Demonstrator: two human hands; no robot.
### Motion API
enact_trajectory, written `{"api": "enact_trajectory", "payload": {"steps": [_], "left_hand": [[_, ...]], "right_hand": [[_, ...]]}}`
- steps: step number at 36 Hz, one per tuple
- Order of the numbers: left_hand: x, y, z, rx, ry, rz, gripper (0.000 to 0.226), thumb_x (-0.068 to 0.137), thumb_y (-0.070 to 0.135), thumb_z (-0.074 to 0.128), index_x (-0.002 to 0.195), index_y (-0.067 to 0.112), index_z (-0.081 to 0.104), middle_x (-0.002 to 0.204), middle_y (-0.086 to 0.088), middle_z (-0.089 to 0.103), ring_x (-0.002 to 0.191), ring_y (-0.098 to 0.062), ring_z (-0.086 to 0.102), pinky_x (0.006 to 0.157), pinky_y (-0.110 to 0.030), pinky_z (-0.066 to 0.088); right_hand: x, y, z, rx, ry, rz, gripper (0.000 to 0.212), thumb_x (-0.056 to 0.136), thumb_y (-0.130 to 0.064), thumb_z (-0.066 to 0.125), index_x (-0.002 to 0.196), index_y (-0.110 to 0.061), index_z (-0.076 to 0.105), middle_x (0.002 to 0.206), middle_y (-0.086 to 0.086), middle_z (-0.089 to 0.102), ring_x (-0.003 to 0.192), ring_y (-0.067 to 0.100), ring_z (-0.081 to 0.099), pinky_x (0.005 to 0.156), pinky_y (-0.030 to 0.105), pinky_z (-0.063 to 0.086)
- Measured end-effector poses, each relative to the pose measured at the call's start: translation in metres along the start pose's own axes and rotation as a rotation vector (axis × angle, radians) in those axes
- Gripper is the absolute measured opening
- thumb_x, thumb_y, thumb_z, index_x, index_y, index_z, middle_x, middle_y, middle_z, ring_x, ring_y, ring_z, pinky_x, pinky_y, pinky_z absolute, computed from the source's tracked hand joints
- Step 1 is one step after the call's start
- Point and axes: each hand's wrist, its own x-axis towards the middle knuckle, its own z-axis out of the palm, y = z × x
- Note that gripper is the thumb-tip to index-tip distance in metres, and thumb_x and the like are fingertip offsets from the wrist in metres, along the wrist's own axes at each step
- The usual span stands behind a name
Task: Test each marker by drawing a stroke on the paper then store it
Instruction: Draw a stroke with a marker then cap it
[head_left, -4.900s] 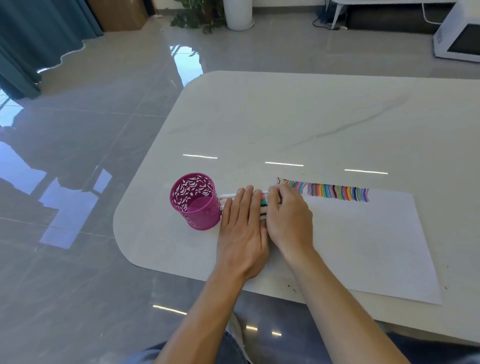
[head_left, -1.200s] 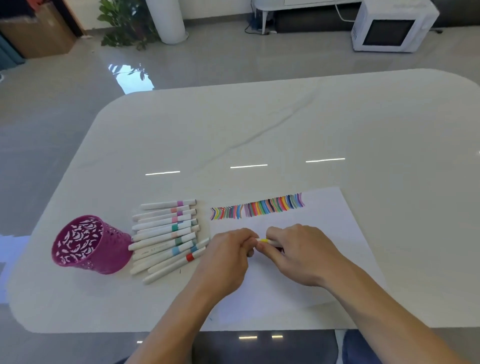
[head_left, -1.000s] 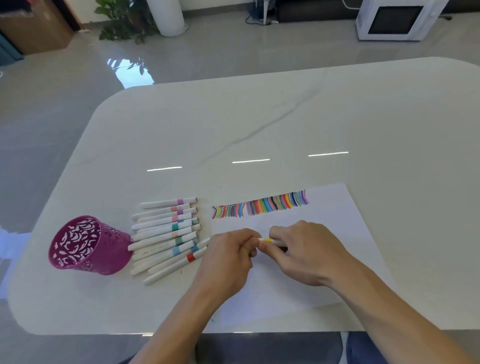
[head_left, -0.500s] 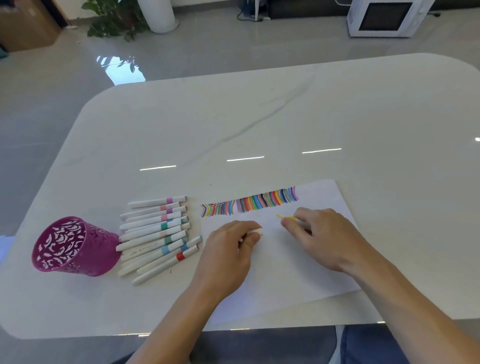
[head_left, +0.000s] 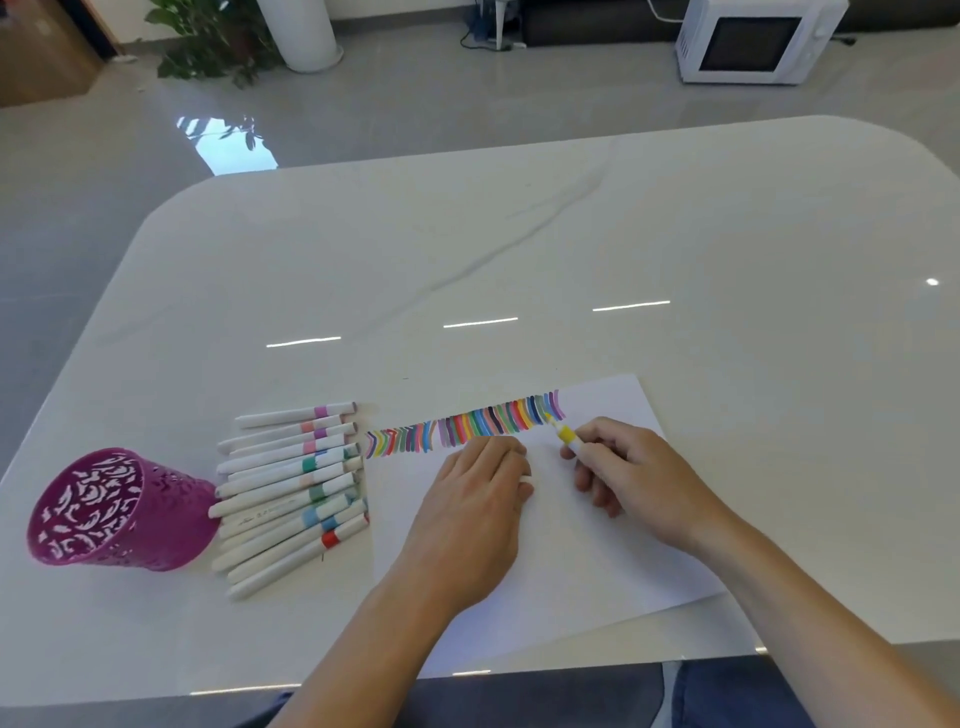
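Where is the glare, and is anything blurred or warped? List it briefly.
Head view: three bright light streaks glare on the glossy table; a bright reflection shines on the floor; the wide lens bows the table's edges; the yellow marker and right hand look fairly sharp, not smeared.

"Is there any writing that can be read here?"

"Hardly any. One white marker (head_left: 270, 512), lying in the row just beside the purple cup (head_left: 119, 512), has a thin line of dark print along its barrel. It is too small and blurred to make out."

"And on the paper (head_left: 571, 545)?"

"Only coloured strokes (head_left: 467, 426), which form no letters or numbers."

"So nothing legible?"

"Nothing, and no brand or number can be read anywhere."
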Motion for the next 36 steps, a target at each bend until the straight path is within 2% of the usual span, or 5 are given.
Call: {"api": "enact_trajectory", "payload": {"steps": [5,10,21,30,36], "left_hand": [[-0.001,0.001,-0.003,0.041,-0.001,-0.008,0.02,0.098,0.027,0.043,0.101,0.016,0.059,0.111,0.004,0.054,0.109,-0.019,0.052,0.094,-0.03,0.042],[-0.003,0.0,-0.005,0.039,-0.004,-0.042,0.01,0.09,0.023,0.052,0.095,0.016,0.057,0.101,0.005,0.05,0.098,-0.017,0.05,0.087,-0.03,0.045],[-0.008,-0.003,-0.008,0.042,-0.049,-0.066,0.011,0.09,0.026,0.053,0.098,0.021,0.056,0.104,0.01,0.048,0.097,-0.011,0.044,0.088,-0.022,0.041],[-0.005,-0.002,-0.001,-0.03,0.093,0.014,0.01,0.099,0.017,0.055,0.106,0.014,0.06,0.13,0.001,0.056,0.123,-0.018,0.052,0.101,-0.031,0.044],[-0.004,-0.004,0.01,0.006,0.107,0.042,0.007,0.099,0.015,0.056,0.105,0.014,0.059,0.135,-0.001,0.055,0.129,-0.022,0.049,0.104,-0.035,0.042]], "right_hand": [[-0.005,-0.008,0.009,0.192,-0.118,0.002,0.016,0.106,-0.014,0.052,0.108,-0.006,0.066,0.078,0.015,0.068,0.062,0.02,0.061,0.057,0.033,0.052],[-0.005,-0.01,0.005,0.261,-0.092,-0.088,0.044,0.105,-0.011,0.053,0.138,-0.041,0.054,0.092,0.014,0.073,0.06,0.033,0.069,0.057,0.035,0.057],[0.007,-0.001,-0.003,0.212,0.089,-0.228,0.033,0.099,0.007,0.053,0.111,-0.017,0.07,0.094,0.007,0.078,0.089,0.025,0.076,0.069,0.034,0.062],[0.009,0.006,0.002,0.258,0.144,-0.188,0.002,0.099,-0.011,0.066,0.098,-0.011,0.064,0.074,0.014,0.07,0.065,0.025,0.066,0.063,0.037,0.056],[0.004,0.003,0.008,0.264,0.124,-0.148,0.013,0.101,-0.022,0.065,0.093,-0.011,0.064,0.076,0.017,0.069,0.065,0.025,0.065,0.059,0.04,0.058]]}}
